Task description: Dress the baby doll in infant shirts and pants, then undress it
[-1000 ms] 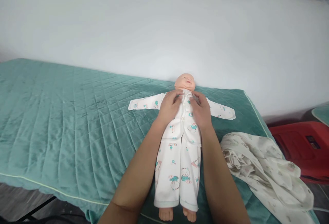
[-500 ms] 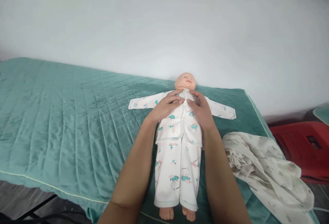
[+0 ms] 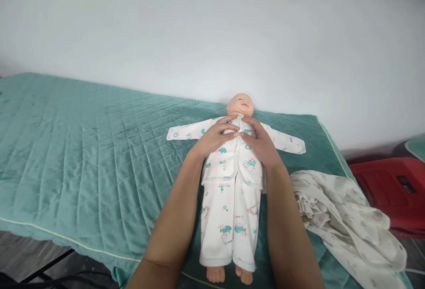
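A baby doll (image 3: 240, 104) lies on its back on the teal quilted bed cover (image 3: 83, 156), head toward the wall, bare feet near the front edge. It wears a white printed top and trousers (image 3: 230, 218), sleeves spread out to both sides. My left hand (image 3: 214, 137) and my right hand (image 3: 262, 144) rest on the doll's chest. Their fingertips meet at the buttoned front of the top, pinching the cloth there. What exactly the fingertips grip is partly hidden.
A crumpled cream printed cloth (image 3: 345, 222) lies on the bed to the right of the doll. A red plastic object (image 3: 388, 191) stands beyond the bed's right edge. A white wall (image 3: 212, 45) runs behind the bed. Dark floor shows at the lower left.
Both hands have slid slightly down from the doll's collar toward the chest, fingertips coming together at the front placket. The doll and the cloth lie as before.
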The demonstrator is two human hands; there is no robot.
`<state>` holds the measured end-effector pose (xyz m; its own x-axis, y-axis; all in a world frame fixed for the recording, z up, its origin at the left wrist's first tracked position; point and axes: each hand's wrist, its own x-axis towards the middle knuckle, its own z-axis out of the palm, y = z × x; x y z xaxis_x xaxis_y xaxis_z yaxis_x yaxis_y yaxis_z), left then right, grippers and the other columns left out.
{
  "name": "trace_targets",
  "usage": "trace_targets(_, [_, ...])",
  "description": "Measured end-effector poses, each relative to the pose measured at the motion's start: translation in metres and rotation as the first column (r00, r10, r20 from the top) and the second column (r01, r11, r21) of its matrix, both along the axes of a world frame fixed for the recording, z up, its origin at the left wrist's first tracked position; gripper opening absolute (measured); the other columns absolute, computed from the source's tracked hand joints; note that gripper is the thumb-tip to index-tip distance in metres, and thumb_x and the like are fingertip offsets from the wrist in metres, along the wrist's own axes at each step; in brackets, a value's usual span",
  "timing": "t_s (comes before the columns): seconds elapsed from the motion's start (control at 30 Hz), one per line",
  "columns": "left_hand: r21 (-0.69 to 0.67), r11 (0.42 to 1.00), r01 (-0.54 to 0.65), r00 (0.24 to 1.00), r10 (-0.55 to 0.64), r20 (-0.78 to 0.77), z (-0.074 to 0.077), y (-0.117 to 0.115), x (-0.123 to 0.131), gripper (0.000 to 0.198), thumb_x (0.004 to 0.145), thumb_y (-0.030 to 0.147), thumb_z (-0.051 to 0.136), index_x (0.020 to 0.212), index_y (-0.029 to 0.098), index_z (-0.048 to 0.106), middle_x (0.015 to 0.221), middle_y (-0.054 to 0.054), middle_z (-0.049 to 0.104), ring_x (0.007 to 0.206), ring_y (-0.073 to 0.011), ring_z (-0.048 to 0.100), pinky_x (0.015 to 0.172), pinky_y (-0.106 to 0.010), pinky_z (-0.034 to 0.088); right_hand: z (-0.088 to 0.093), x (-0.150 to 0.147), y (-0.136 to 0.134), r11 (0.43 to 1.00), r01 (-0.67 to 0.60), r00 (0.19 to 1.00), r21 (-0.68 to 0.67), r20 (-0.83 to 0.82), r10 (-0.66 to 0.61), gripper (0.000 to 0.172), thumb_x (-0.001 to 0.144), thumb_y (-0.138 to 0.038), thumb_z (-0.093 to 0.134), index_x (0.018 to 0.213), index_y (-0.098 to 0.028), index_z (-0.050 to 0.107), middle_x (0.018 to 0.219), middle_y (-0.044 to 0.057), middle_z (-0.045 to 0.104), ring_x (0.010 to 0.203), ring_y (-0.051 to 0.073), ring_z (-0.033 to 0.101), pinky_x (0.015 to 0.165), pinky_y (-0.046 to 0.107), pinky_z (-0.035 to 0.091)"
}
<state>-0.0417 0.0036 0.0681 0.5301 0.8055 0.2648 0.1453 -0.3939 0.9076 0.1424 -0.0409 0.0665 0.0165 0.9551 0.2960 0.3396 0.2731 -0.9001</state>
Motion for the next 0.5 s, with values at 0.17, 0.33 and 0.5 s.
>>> trace_targets(0.17, [0.046, 0.997, -0.058, 0.998, 0.058, -0.008, 0.001, -0.002, 0.005, 0.009, 0.089, 0.028, 0.063, 0.092, 0.024, 0.071, 0.153, -0.002, 0.051, 0.146, -0.0214, 0.042, 0.123, -0.042, 0.032, 0.001, -0.003, 0.000, 0.999, 0.039, 0.999, 0.031, 0.003, -0.039, 0.040, 0.083, -0.033, 0.064, 0.122, -0.027, 0.060, 0.146, 0.007, 0.055, 0.141, 0.023, 0.044, 0.121, 0.047, 0.031])
trace_targets(0.33, [0.132, 0.986, -0.104, 0.994, 0.109, -0.033, 0.007, -0.008, 0.013, 0.004, 0.085, 0.025, 0.064, 0.085, 0.022, 0.067, 0.150, -0.005, 0.053, 0.144, -0.0223, 0.044, 0.122, -0.042, 0.031, -0.002, -0.001, 0.000, 1.000, 0.017, 0.986, -0.006, -0.166, -0.018, 0.042, 0.079, -0.026, 0.066, 0.121, -0.028, 0.061, 0.142, 0.004, 0.058, 0.137, 0.025, 0.049, 0.117, 0.047, 0.037])
trace_targets(0.5, [0.125, 0.992, -0.002, 0.999, 0.007, -0.038, 0.015, -0.011, 0.011, 0.012, 0.089, 0.026, 0.058, 0.084, 0.021, 0.067, 0.149, -0.005, 0.054, 0.143, -0.0216, 0.044, 0.122, -0.042, 0.031, -0.010, 0.002, 0.005, 0.998, -0.041, 0.933, 0.042, -0.356, 0.054, 0.039, 0.079, -0.022, 0.067, 0.118, -0.029, 0.064, 0.134, 0.002, 0.063, 0.131, 0.024, 0.054, 0.114, 0.045, 0.040])
